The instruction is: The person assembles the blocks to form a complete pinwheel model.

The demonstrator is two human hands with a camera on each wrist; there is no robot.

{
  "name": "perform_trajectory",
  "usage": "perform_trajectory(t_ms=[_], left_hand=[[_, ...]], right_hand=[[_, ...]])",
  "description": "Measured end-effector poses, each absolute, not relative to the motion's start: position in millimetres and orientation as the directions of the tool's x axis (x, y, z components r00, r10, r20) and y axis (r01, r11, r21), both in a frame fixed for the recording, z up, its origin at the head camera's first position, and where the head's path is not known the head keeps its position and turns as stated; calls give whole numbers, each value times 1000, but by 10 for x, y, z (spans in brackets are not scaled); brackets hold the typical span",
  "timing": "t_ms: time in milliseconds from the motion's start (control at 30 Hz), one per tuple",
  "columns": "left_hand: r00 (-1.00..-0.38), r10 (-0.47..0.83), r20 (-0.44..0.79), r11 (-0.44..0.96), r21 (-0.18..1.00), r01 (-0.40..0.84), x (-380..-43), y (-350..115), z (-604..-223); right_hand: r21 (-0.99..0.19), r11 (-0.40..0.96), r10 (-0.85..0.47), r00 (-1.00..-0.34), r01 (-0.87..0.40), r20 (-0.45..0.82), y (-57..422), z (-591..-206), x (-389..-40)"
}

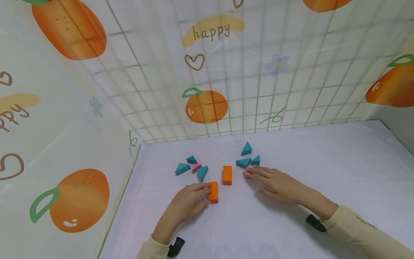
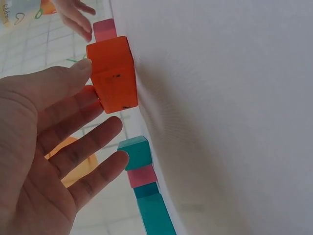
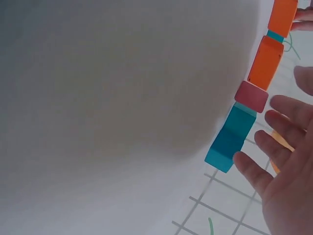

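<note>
In the head view my left hand (image 1: pixel 189 201) is at the nearer orange rectangular block (image 1: pixel 213 192), its thumb and index finger against the block. The left wrist view shows that orange block (image 2: pixel 115 76) with the thumb at its edge and the other fingers spread. My right hand (image 1: pixel 278 183) reaches over the table, fingers extended, fingertips at a small pink triangular block (image 1: pixel 247 174). In the right wrist view a slim gap shows between the fingers and the pink block (image 3: pixel 252 96). A second orange block (image 1: pixel 227 175) stands between the hands.
Left of the orange blocks lie a pink triangular block (image 1: pixel 196 168) and teal triangular blocks (image 1: pixel 202 173). More teal triangular blocks (image 1: pixel 247 148) lie beyond the right hand. A wire grid behind a printed sheet (image 1: pixel 245 90) borders the back of the white table (image 1: pixel 323 162).
</note>
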State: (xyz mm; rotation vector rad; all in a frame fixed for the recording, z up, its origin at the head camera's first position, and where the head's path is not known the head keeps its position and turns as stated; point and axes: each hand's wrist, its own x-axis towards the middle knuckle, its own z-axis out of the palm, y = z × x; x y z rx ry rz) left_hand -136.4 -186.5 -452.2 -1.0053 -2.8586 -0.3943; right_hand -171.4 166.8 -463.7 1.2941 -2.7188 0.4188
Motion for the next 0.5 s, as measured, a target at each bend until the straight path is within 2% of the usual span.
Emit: perform_trajectory(t_ms=[167,500], left_hand=[[-773,610,176,744,207,635,-1355,-1850,-4520],[-766,626,146,735,220,642,-1335,-1796,-4512]], right_hand=[[-203,603,-752,-634,-772,181,1660,-4649,-1715],[-206,584,-758,-619,-785,205,1657,-4675,-1728]])
